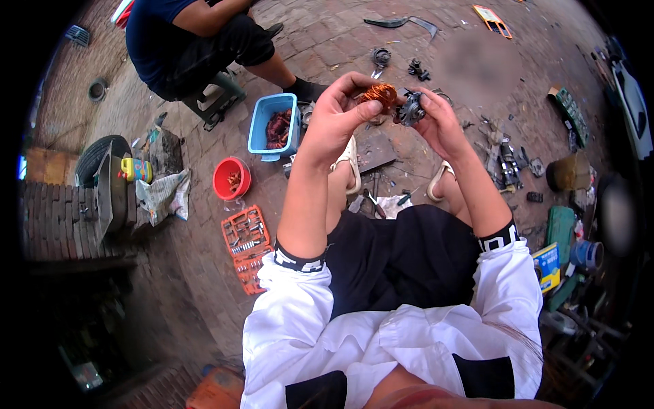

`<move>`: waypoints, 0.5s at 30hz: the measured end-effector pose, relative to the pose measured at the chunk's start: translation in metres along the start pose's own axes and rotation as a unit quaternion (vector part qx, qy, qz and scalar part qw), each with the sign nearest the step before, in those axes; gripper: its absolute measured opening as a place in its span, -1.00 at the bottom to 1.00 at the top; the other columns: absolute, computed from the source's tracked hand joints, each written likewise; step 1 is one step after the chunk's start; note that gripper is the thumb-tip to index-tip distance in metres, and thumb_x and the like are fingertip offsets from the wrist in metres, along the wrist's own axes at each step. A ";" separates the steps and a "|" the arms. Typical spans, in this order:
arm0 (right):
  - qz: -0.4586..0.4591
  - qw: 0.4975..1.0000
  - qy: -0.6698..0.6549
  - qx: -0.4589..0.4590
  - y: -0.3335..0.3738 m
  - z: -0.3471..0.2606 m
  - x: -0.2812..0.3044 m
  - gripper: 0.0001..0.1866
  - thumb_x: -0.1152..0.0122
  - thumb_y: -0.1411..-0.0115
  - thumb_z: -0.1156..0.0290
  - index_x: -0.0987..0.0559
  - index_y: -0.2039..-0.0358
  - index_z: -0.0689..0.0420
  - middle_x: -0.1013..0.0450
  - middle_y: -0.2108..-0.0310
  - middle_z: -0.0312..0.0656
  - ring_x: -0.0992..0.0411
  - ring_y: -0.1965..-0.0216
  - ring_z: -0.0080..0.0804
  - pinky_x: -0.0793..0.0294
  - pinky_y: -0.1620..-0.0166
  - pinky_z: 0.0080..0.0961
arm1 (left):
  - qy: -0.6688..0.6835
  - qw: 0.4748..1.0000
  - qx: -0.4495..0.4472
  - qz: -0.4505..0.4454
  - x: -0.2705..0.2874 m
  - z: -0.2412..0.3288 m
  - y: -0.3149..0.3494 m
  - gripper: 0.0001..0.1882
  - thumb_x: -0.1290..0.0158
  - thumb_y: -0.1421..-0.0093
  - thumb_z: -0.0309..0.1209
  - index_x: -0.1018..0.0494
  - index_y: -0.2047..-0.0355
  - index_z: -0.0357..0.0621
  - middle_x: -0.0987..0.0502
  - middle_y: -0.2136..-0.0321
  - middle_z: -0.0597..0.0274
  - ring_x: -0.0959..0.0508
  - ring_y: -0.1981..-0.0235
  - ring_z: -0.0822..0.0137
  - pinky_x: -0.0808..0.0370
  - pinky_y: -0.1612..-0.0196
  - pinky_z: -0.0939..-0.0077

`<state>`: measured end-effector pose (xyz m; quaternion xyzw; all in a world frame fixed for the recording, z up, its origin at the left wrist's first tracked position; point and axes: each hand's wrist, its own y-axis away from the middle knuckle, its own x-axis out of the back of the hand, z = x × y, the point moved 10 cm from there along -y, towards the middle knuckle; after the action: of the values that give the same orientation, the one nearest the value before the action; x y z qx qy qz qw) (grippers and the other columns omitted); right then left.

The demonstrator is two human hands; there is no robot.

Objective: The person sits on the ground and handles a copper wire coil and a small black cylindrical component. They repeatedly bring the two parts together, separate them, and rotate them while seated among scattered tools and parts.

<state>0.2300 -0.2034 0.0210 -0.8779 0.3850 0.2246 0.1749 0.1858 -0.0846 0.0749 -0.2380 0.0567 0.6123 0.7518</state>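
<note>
My left hand [340, 112] is closed on a bundle of copper wire [378, 95], a coil with an orange shine, its fingers and thumb pinching it from the left. Close beside it, my right hand [439, 123] grips a dark grey metal part [411, 109] with a rounded, notched outline; its exact kind I cannot make out. Coil and metal part almost meet, and whether they touch is hard to see. Both are held up in front of me, above a dark flat plate [375, 151] on the ground between my feet.
A blue basin [255, 136] with dark reddish coils and a red bucket [219, 178] stand to the left, near an orange socket set [248, 235]. Another person [204, 54] sits on a stool [221, 95] at the far left. Loose metal parts [507, 163] lie on the right.
</note>
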 end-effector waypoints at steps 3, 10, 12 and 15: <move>0.034 0.999 0.025 0.014 0.000 -0.002 0.012 -0.56 0.05 -0.25 0.24 -0.31 -0.02 0.29 -0.40 0.11 -0.08 -0.43 0.10 -0.29 -0.39 -0.02 -0.29 | -0.067 0.997 0.033 0.016 -0.003 -0.003 -0.001 -0.68 -0.08 -0.12 -0.47 -0.31 0.13 -0.31 -0.51 0.23 0.05 -0.55 0.18 0.24 -0.48 0.18 0.47; 0.016 0.999 -0.006 0.029 0.003 -0.005 0.004 -0.55 0.04 -0.25 0.21 -0.31 -0.02 0.28 -0.40 0.11 -0.08 -0.42 0.11 -0.28 -0.40 0.02 -0.33 | -0.078 0.993 0.077 0.037 -0.002 -0.005 0.000 -0.69 -0.07 -0.14 -0.47 -0.31 0.13 -0.33 -0.52 0.25 0.07 -0.57 0.24 0.28 -0.48 0.32 0.57; -0.005 0.999 -0.031 0.028 0.003 -0.004 0.000 -0.53 0.03 -0.24 0.19 -0.31 -0.02 0.27 -0.39 0.10 -0.08 -0.41 0.10 -0.28 -0.39 0.03 -0.35 | -0.058 0.995 0.066 0.047 0.001 -0.003 0.001 -0.69 -0.06 -0.15 -0.47 -0.31 0.12 -0.33 -0.52 0.25 0.07 -0.57 0.24 0.28 -0.47 0.34 0.58; -0.031 0.997 -0.061 0.041 0.002 -0.003 0.000 -0.58 0.07 -0.27 0.23 -0.33 -0.01 0.28 -0.40 0.09 -0.10 -0.40 0.07 -0.35 -0.40 0.00 -0.36 | -0.036 0.996 0.060 0.053 0.000 -0.001 0.001 -0.68 -0.05 -0.15 -0.47 -0.30 0.12 -0.33 -0.51 0.24 0.06 -0.56 0.24 0.28 -0.46 0.36 0.58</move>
<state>0.2295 -0.2059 0.0233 -0.8660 0.3555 0.2565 0.2408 0.1851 -0.0843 0.0739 -0.1673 0.0790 0.6549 0.7328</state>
